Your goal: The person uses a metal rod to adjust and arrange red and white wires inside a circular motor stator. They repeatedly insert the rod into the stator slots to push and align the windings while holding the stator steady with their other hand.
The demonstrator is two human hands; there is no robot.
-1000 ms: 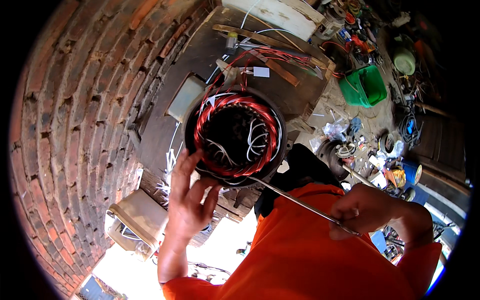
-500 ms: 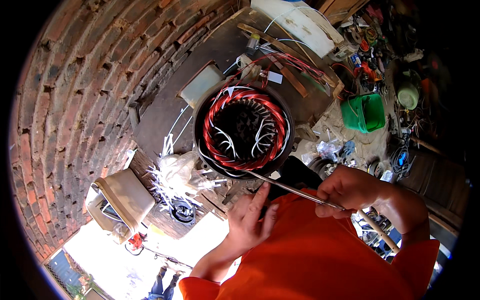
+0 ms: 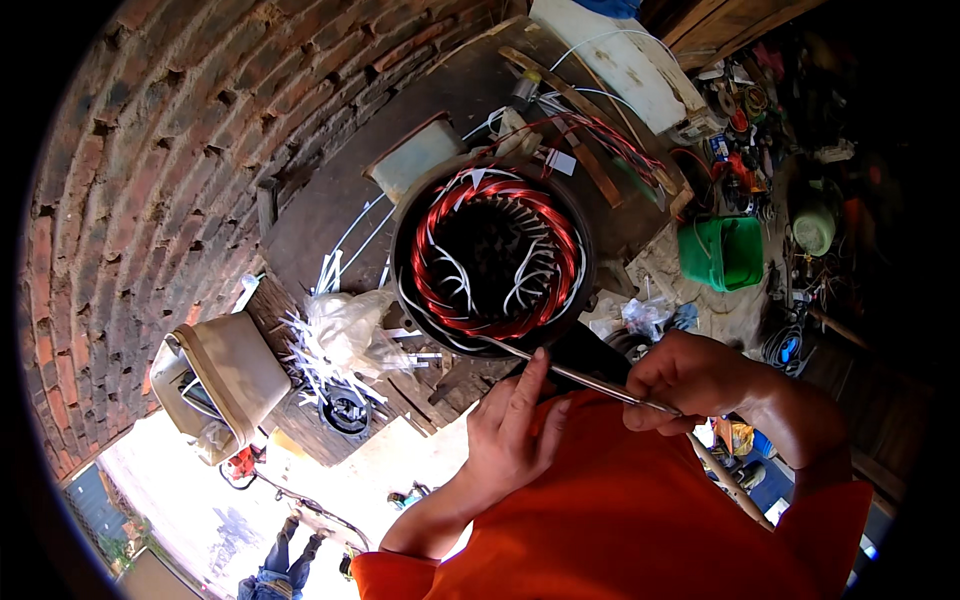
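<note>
A dark round motor stator (image 3: 402,285) stands on the work table in front of me, with a ring of red copper windings (image 3: 425,260) inside its housing. White sleeves or cords (image 3: 455,275) run between the windings and stick into the dark bore. My right hand (image 3: 680,385) is closed around a slim metal rod (image 3: 590,381), whose far tip reaches the near side of the windings. My left hand (image 3: 508,435) is open, index finger stretched up to the rod just outside the housing rim. Whether that fingertip presses on the rod is hard to tell.
A clear plastic bag (image 3: 350,330) and white strips (image 3: 330,368) lie left of the stator, near a cream bucket (image 3: 255,365). A pale plastic container (image 3: 415,160) and wooden-handled tool (image 3: 595,175) sit behind. A green bucket (image 3: 705,255) stands right; a person's legs (image 3: 285,555) show lower left.
The view has shifted slightly, so the surroundings sit differently in the picture. Both hands and the rod keep nearly the same pose against the stator.
</note>
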